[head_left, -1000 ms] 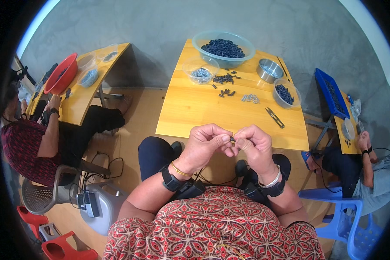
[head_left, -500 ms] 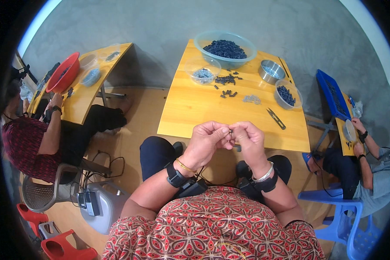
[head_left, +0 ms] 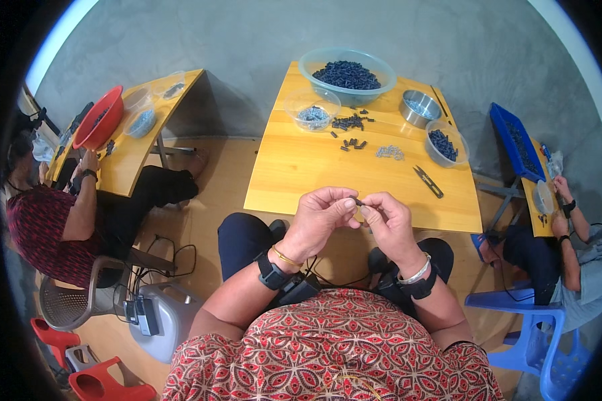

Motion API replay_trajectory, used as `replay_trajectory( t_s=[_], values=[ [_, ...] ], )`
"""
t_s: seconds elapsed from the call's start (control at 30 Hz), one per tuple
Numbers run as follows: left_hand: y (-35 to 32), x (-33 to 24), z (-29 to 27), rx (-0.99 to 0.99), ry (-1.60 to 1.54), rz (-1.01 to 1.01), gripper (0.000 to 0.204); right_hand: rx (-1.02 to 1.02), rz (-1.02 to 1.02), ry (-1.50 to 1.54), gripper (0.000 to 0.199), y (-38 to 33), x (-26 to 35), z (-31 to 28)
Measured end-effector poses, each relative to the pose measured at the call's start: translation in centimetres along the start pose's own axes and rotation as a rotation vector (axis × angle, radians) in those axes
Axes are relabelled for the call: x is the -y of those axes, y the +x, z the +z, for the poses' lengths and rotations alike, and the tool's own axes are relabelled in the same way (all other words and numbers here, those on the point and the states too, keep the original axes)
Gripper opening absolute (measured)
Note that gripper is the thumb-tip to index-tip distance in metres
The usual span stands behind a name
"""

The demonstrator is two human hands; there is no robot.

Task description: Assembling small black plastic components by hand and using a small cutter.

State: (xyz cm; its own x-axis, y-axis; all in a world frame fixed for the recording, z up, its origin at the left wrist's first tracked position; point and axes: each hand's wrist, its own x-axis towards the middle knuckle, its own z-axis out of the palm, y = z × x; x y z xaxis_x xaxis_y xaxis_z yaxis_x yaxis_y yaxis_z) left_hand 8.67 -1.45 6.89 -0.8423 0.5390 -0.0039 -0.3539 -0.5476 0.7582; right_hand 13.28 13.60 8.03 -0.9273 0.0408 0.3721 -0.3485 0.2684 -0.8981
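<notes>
Near the table's front edge, my left hand (head_left: 324, 217) and my right hand (head_left: 388, 224) meet, both pinching a small dark cylindrical piece (head_left: 357, 201) between thumbs and fingertips. Its exact kind is too small to make out. Beyond my hands on the yellow table (head_left: 287, 180) lie several loose dark pieces (head_left: 354, 144) and a larger cluster (head_left: 348, 123) behind them. To their right is a small pile of clear or silvery bits (head_left: 389, 153). A pair of dark thread snips (head_left: 428, 182) rests right of my hands.
A big translucent basin (head_left: 308, 70) of dark pieces stands at the back. Around it are a clear bowl (head_left: 294, 107), a steel bowl (head_left: 408, 115) and a clear tub (head_left: 451, 160). Co-workers sit at a left table (head_left: 130, 164) with a red basin (head_left: 117, 110) and at a right table with a blue tray (head_left: 505, 137).
My right fingers have shifted slightly, and the dark piece now shows more plainly between both hands' fingertips. The view has moved a little.
</notes>
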Motion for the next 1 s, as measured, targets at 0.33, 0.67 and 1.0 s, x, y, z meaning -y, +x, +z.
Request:
replay_trajectory(
  t_s=[0.33,0.67,1.0],
  values=[
    [3.5,3.1,-1.6,-0.023,0.855,0.428,0.009,-0.1,-0.227,-0.321,0.008,0.9,-5.9,-0.4],
    [6.3,6.0,-4.5,-0.005,1.348,0.511,0.008,-0.042,-0.293,-0.653,0.007,1.8,-9.4,-1.3],
    [5.8,5.9,-4.2,-0.02,1.461,0.695,0.007,-0.227,-0.219,-0.546,0.012,6.4,-11.9,2.2]
  ],
)
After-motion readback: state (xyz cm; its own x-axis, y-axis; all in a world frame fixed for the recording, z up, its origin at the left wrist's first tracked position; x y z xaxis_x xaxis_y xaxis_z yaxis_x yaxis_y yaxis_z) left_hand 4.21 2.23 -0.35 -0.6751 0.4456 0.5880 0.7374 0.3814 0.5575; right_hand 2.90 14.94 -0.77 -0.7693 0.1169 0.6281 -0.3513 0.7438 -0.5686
